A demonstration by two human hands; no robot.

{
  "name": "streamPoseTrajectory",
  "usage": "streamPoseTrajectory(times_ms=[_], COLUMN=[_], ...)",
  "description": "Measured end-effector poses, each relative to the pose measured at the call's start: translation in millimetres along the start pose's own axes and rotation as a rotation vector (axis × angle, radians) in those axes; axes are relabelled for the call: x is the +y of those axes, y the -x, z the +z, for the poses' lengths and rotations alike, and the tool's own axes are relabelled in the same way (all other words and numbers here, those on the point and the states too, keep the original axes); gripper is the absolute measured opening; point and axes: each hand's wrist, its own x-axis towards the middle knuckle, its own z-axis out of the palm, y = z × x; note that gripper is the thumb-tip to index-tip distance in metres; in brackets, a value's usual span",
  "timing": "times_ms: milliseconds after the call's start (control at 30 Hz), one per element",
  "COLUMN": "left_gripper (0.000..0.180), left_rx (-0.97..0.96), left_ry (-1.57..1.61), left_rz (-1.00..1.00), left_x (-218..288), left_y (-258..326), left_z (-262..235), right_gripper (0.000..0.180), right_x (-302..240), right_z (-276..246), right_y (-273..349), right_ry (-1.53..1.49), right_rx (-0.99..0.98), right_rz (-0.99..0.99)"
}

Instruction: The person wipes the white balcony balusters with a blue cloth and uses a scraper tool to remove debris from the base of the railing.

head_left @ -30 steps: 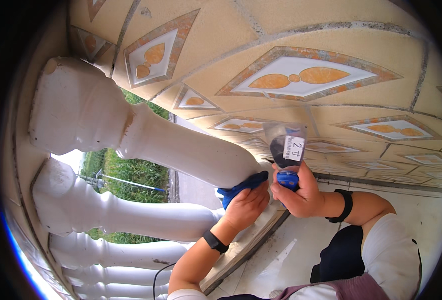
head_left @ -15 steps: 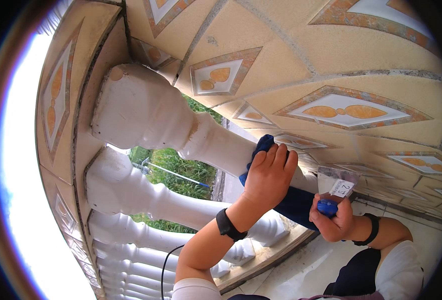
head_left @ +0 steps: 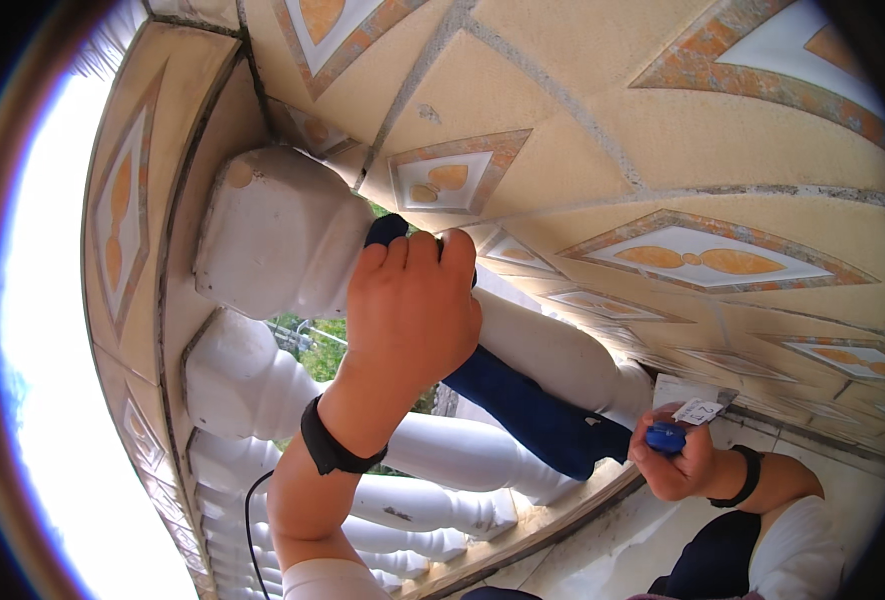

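My left hand [head_left: 413,310] is closed over a dark blue cloth [head_left: 538,412], pressing it round the narrow neck of the nearest white baluster [head_left: 553,345]. The cloth's loose end hangs along the baluster's thicker shaft. In my right hand [head_left: 678,470] is a putty knife [head_left: 667,437], gripped by its blue handle. Its flat blade, with a white label on it, points away from me beside the baluster's foot. The blade's tip is hard to tell from the tiles behind it. Faint marks show on the baluster's blocky end [head_left: 273,225].
More white balusters [head_left: 463,450] stand in a row below the nearest one. A tiled rail [head_left: 123,220] curves along the left. The beige wall [head_left: 563,130] with diamond-patterned tiles fills the upper right. A thin black cable [head_left: 250,520] hangs by my left arm.
My left hand has slid with the cloth up and left along the baluster, from its shaft to its neck. My right hand has moved slightly down and right with the putty knife.
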Motion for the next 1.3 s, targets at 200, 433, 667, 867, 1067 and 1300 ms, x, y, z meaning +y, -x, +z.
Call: streamPoseTrajectory(times_ms=[200,433,667,867,1067,1300], left_gripper=[0.043,0.036,0.041,0.039,0.03,0.036], left_rx=[0.387,0.536,0.567,0.51,0.153,0.412], left_ry=[0.111,0.139,0.64,0.292,0.026,0.12], left_rz=[-0.023,-0.19,-0.736,-0.048,-0.065,-0.054], left_x=[6,16,12,24,-11,-3], left_y=[41,71,119,35,-2,36], left_z=[18,23,49,-2,-2,17], right_gripper=[0.038,0.009,0.027,0.032,0.034,0.032], right_x=[-1,-28,-19,-25,-14,1], right_z=[-20,-26,-29,-14,-10,-2], right_y=[-6,-15,-13,-13,-10,2], right_ry=[-0.05,-0.258,0.092,0.112,0.096,0.078], right_rx=[0.037,0.287,-0.083,-0.117,-0.075,0.01], right_rz=[0.022,0.276,0.155,0.161,0.143,0.155])
